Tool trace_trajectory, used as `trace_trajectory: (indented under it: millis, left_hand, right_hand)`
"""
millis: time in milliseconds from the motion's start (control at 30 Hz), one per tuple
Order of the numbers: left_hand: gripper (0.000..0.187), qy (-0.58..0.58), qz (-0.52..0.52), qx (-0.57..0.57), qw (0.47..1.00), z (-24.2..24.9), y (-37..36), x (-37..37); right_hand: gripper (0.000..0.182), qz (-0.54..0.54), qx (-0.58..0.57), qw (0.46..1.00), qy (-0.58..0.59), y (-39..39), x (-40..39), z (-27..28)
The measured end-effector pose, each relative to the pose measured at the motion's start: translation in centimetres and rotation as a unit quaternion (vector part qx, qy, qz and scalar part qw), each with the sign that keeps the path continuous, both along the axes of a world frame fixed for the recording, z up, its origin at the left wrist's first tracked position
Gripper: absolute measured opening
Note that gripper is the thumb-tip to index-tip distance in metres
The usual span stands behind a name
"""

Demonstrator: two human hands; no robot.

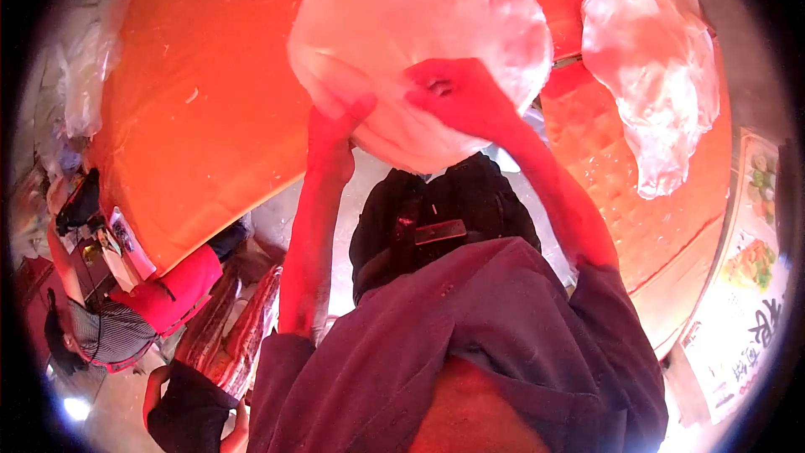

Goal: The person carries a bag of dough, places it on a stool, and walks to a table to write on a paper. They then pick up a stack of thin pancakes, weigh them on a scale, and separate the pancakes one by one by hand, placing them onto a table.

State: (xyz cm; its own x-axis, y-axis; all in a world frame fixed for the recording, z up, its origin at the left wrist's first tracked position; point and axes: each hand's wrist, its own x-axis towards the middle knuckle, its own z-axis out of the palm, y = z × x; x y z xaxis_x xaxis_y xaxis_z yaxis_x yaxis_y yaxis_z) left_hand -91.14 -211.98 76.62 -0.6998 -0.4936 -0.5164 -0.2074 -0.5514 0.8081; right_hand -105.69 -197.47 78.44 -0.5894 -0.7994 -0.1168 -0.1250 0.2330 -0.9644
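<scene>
A large, round, pale sheet [419, 17], thin and slightly wrinkled, lies at the top centre, over the front part of the orange surface. My left hand [340, 124] is at its lower left edge, with the thumb on top and the other fingers hidden beneath, gripping the edge. Over the right part of the sheet is my right hand [461, 92], its thumb and forefinger curled close together in a pinch. Whether a fold of the sheet is between those fingertips is too unclear to tell.
Crumpled clear plastic [654, 75] lies on the orange table [201, 117] at the right. Plastic bags [84, 75] hang at the far left. People are at the lower left, near striped red-brown material [247, 331]. A printed sign [742, 285] stands at the right.
</scene>
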Motion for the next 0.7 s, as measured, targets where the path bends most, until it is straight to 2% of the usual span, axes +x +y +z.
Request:
trace_trajectory:
  millis: [67, 200, 267, 333, 367, 400, 467, 533, 600, 667, 700]
  left_hand:
    - [0.058, -0.006, 0.015, 0.000, 1.000, 0.3, 0.3, -0.1]
    - [0.056, -0.001, 0.026, -0.002, 1.000, -2.7, -0.9, 1.6]
    - [0.053, -0.002, 0.038, 0.005, 0.999, -5.6, -1.7, 2.8]
    - [0.049, -0.010, -0.013, -0.047, 0.999, -8.1, -2.9, 5.3]
    - [0.049, 0.059, 0.069, 0.060, 0.994, -3.3, -0.6, 2.8]
    - [0.053, 0.069, 0.055, 0.080, 0.993, -3.0, -0.7, 2.7]
    - [0.053, 0.022, 0.020, 0.025, 0.999, -4.4, -1.4, 2.7]
    - [0.052, 0.003, 0.049, 0.024, 0.998, -3.4, -0.7, 2.0]
    - [0.053, -0.005, 0.070, 0.049, 0.996, -3.8, -1.0, 2.9]
    - [0.054, 0.000, 0.077, 0.103, 0.992, -7.1, -2.3, 4.7]
    - [0.054, 0.015, 0.078, 0.109, 0.991, -7.3, -2.1, 4.6]
  right_hand:
    - [0.023, -0.010, -0.010, 0.997, -0.082, 1.0, -0.9, -1.3]
    - [0.015, -0.017, 0.052, 0.982, 0.178, -0.4, 1.4, -0.9]
    - [0.015, 0.007, 0.061, 0.976, 0.210, -1.3, 2.5, -2.1]
    - [0.017, 0.025, 0.095, 0.965, 0.244, -1.6, 2.7, -2.8]
    - [0.016, 0.028, 0.102, 0.963, 0.246, -1.7, 2.6, -2.9]
    - [0.015, 0.029, 0.110, 0.961, 0.252, -1.8, 2.2, -2.8]
    - [0.013, 0.036, 0.121, 0.958, 0.257, -2.2, 2.0, -2.9]
    - [0.011, 0.054, 0.114, 0.958, 0.257, -2.4, 1.2, -3.6]
    - [0.015, 0.017, 0.026, 0.962, 0.273, -1.3, -4.2, -6.5]
    - [0.017, -0.071, 0.022, 0.995, 0.060, 3.8, -8.4, 0.8]
    - [0.019, -0.130, 0.010, 0.991, -0.041, 6.3, -10.5, 4.4]
